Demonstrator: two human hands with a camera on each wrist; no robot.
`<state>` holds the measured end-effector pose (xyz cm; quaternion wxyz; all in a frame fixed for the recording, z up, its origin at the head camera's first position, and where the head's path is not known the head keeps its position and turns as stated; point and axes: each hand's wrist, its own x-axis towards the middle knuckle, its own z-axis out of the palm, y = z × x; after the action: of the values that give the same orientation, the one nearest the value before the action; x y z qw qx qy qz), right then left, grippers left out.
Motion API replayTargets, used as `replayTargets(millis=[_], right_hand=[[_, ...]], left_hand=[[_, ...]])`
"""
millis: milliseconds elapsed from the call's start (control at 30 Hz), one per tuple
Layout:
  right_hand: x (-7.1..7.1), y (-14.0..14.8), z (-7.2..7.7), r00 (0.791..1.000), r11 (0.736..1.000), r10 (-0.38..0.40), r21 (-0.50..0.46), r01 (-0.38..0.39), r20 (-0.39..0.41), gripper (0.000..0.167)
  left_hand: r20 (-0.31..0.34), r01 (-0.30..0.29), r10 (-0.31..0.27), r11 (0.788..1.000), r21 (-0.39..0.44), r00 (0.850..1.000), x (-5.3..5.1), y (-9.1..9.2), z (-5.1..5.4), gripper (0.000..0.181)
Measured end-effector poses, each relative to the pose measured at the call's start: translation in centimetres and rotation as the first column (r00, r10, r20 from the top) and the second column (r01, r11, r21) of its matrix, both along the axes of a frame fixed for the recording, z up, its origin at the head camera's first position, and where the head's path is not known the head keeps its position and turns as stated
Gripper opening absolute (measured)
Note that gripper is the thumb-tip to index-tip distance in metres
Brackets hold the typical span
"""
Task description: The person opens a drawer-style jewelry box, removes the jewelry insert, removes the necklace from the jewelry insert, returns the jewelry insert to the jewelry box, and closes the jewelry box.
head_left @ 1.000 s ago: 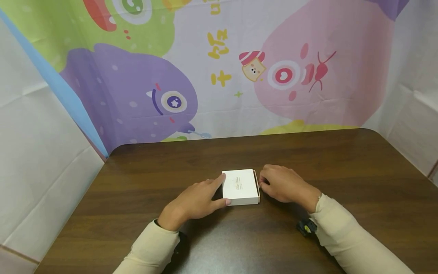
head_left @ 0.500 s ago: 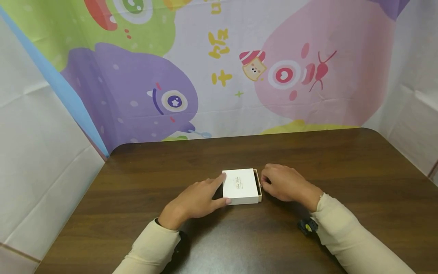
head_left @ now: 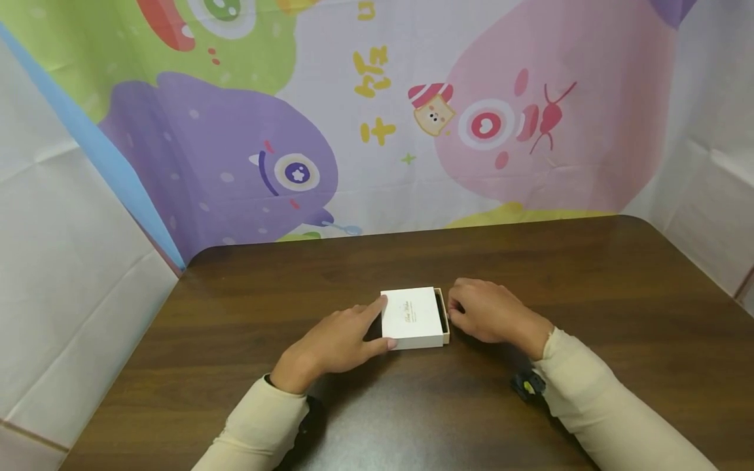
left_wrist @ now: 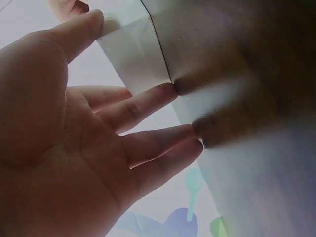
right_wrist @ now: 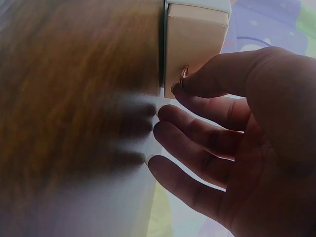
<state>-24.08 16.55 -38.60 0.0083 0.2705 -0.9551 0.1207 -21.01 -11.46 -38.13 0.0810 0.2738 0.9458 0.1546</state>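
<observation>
White box [head_left: 411, 317], likely light, stiff card: left hand [head_left: 332, 341] spreads against its left end, right hand [head_left: 490, 311] pinches its right-end pull tab [right_wrist: 185, 72], probably the best hold.

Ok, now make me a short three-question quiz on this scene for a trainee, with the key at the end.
1. True or false: the inner tray sticks out only partway from the white box.
2. Multiple choice: toward which of the person's hands does the tray stick out? A, left; B, right; C, neither.
3. Fill in the blank: the box lies on a dark brown ____.

Key: 1, true. 2, B, toward the right hand. 3, table.
</observation>
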Motion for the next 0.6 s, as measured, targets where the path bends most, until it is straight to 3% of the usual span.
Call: replayTargets(millis=[600], right_hand=[[0.01,0.17,0.07,1.0,1.0,-0.012,-0.008,0.013,0.009,0.01]], left_hand=[[0.009,-0.009,0.009,1.0,-0.009,1.0,-0.09,0.04,-0.03,0.079]])
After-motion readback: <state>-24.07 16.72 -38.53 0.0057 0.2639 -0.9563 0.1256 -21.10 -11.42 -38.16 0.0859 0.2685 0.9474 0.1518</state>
